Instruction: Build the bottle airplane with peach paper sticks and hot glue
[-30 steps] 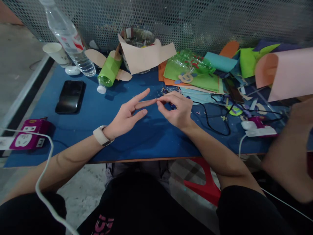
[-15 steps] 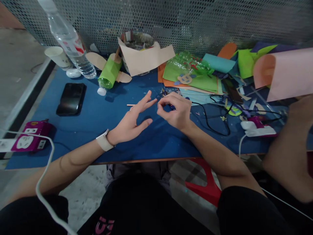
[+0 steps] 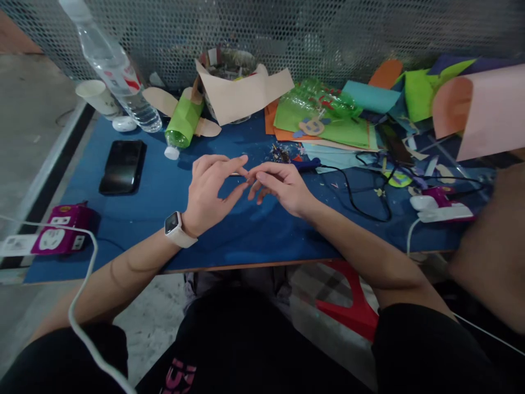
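Note:
My left hand (image 3: 211, 189), with a white watch (image 3: 175, 229) on the wrist, hovers over the blue table (image 3: 156, 191) with its fingers curved and apart. My right hand (image 3: 281, 186) reaches leftward with its fingers stretched out, and its fingertips meet those of the left hand. A thin pale stick (image 3: 237, 174) lies between the left index finger and thumb, at the tips of the right fingers. I cannot tell whether either hand grips it.
A black phone (image 3: 122, 166), a clear water bottle (image 3: 112, 65), a paper cup (image 3: 96, 97) and a green-wrapped bottle (image 3: 184, 121) sit at left. Coloured paper sheets (image 3: 328, 128), a black cable (image 3: 361, 191) and a glue gun (image 3: 437, 205) fill the right. A purple power strip (image 3: 59, 236) sits near left. Another person's arm (image 3: 492, 257) is at right.
Both hands moved left and lower over the thin stick on the table. My left hand turned palm down and curled; my right hand's pinch loosened into stretched fingers.

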A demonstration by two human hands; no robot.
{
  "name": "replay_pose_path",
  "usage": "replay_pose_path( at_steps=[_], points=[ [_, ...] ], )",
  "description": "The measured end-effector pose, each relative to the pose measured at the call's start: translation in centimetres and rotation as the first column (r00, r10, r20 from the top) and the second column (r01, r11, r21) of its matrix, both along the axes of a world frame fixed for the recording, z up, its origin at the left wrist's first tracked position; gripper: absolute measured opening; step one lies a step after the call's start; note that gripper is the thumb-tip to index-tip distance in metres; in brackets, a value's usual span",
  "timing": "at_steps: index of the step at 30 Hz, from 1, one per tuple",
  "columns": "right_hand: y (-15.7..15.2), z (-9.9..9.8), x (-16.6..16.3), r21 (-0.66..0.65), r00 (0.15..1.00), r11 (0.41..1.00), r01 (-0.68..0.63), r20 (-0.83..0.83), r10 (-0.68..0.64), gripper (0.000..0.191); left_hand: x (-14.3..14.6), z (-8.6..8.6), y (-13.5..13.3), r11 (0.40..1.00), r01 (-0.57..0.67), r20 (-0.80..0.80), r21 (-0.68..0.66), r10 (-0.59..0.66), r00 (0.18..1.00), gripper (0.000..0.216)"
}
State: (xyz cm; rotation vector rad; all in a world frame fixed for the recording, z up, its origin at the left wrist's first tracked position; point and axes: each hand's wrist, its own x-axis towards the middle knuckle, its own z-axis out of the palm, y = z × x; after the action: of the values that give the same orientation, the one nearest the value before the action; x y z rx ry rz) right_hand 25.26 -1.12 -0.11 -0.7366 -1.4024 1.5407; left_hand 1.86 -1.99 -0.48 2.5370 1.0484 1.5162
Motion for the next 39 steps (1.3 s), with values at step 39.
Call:
replay_pose_path(
  at_steps=[39],
  points=[
    [2.4,-0.9,1.2,0.039,0.97,0.97,0.241,0.008,-0.241,0.042,-10.7,-7.9,-19.9,0.605,0.339,-0.26,-0.72,-0.688,0.677,0.031]
  ],
)
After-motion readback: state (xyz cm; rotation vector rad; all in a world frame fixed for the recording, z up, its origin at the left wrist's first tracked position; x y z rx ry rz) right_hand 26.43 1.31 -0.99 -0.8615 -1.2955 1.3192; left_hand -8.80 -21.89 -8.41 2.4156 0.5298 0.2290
